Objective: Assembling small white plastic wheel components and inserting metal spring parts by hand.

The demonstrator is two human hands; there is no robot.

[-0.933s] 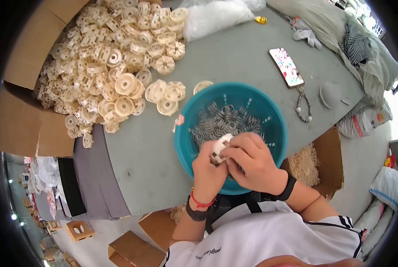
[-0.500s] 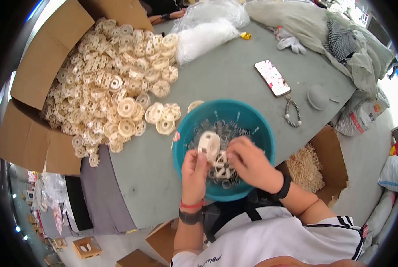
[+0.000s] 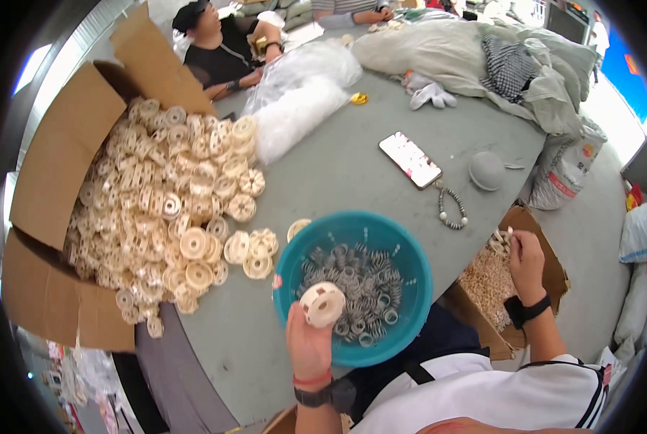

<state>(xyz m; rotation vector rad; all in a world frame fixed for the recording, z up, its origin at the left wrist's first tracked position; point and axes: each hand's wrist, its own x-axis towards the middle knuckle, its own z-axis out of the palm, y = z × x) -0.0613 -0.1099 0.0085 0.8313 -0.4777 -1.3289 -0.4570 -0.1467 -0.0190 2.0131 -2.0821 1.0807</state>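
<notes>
My left hand (image 3: 309,343) grips a round cream plastic housing (image 3: 323,304) with slots in its side and a hole in its middle. It is held over the near-left rim of a teal basin (image 3: 422,307). Inside the basin lie many loose metal coil springs (image 3: 348,278). Off to the right, my right hand (image 3: 528,264) pinches small cream plastic pieces (image 3: 502,237), whose exact shape is too small to make out. That hand is above an open cardboard box (image 3: 547,271) holding a heap of little cream pieces (image 3: 484,286).
A big pile of cream housings (image 3: 150,195) spills from a cardboard box (image 3: 63,152) at left. A phone (image 3: 410,159) with a beaded strap (image 3: 451,210) and a grey cup-shaped mask (image 3: 487,171) lie on the table. Clear plastic bags (image 3: 301,94) and a seated co-worker (image 3: 222,47) are beyond.
My right hand has left the basin for the box at right, and now holds small pieces. The spoked cream part by it is no longer seen there. My left hand still holds a housing. The view has shifted.
</notes>
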